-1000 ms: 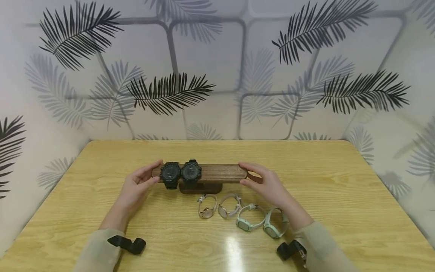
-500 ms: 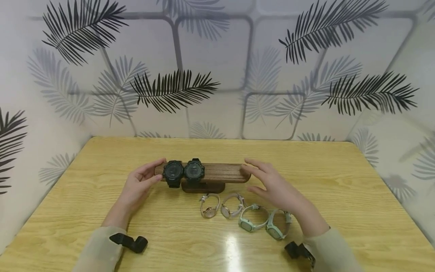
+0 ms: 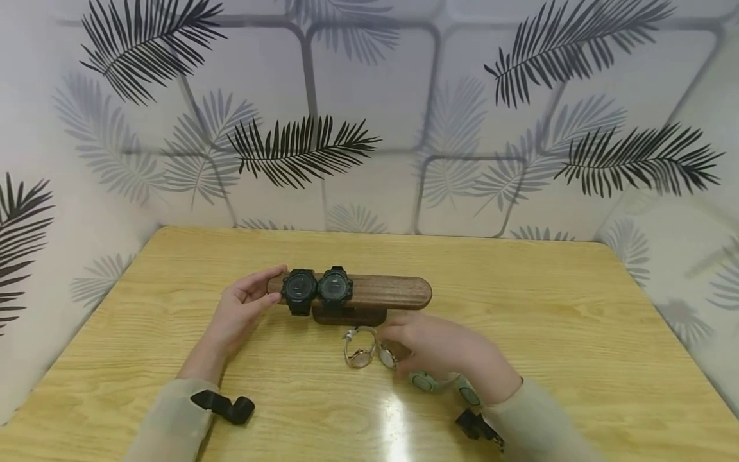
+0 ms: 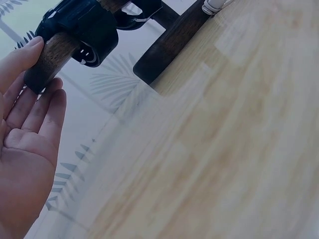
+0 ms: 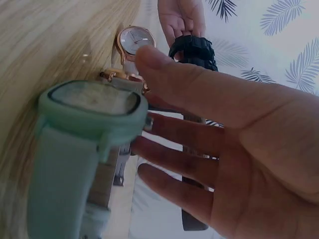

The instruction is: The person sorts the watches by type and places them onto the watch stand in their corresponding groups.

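Note:
In the head view, my left hand (image 3: 245,308) holds the left end of a dark wooden watch stand (image 3: 392,292), thumb in front and fingers behind. Two black digital watches, one (image 3: 299,286) beside the other (image 3: 335,287), sit on the stand's left half. My right hand (image 3: 444,350) is lowered over a rose-gold watch (image 3: 387,356), its thumb and fingers spread around it. Whether they touch it is not clear. In the right wrist view, a mint-green watch (image 5: 89,119) stands close to the fingertips. The index fingertip is partly hidden.
Another rose-gold watch (image 3: 360,358) lies left of the right hand, in front of the stand's base (image 3: 349,316). Two mint-green watches, one (image 3: 423,382) left of the other (image 3: 469,393), are partly covered by the right hand and forearm. Wallpaper covers the wall (image 3: 369,192) behind the wooden table (image 3: 288,398).
My right hand has let go of the stand's right end and moved down and left to the rose-gold watch. My left hand keeps its hold on the stand.

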### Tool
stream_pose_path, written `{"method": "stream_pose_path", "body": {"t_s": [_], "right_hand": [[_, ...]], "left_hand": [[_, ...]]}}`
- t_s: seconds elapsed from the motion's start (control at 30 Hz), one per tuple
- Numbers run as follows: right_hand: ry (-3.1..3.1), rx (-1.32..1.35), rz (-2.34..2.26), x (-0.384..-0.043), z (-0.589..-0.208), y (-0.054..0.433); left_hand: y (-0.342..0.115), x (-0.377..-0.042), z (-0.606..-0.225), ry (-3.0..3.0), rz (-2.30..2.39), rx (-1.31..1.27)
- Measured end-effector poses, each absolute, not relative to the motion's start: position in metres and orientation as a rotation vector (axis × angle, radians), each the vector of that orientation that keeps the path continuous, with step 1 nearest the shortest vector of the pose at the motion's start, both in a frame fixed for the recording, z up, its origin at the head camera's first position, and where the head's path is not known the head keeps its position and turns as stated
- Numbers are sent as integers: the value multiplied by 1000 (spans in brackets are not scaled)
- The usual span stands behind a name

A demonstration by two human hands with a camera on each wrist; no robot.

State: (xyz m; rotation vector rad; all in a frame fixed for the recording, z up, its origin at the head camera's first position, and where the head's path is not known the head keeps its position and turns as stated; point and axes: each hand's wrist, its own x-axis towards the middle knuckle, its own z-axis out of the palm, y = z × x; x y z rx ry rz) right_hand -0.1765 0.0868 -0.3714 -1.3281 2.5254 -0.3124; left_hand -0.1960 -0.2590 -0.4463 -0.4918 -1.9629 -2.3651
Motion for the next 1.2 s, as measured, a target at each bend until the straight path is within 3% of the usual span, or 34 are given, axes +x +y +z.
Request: {"method": "stream_pose_path", "body": {"t_s": [0.47,0.97,1.2], "right_hand": [[2578,-1251,-227,-177,-379,78],[2671,-1401,-151,-178,-376,80],[2684,-1514,-363,-180,-360,85]], "left_hand": [[-258,-196,-447,-1938,-2391,-536],[-258,-197,-446,-1978,-2349,-509],[-258,-196,-446,-1974,-2342,-466]]}}
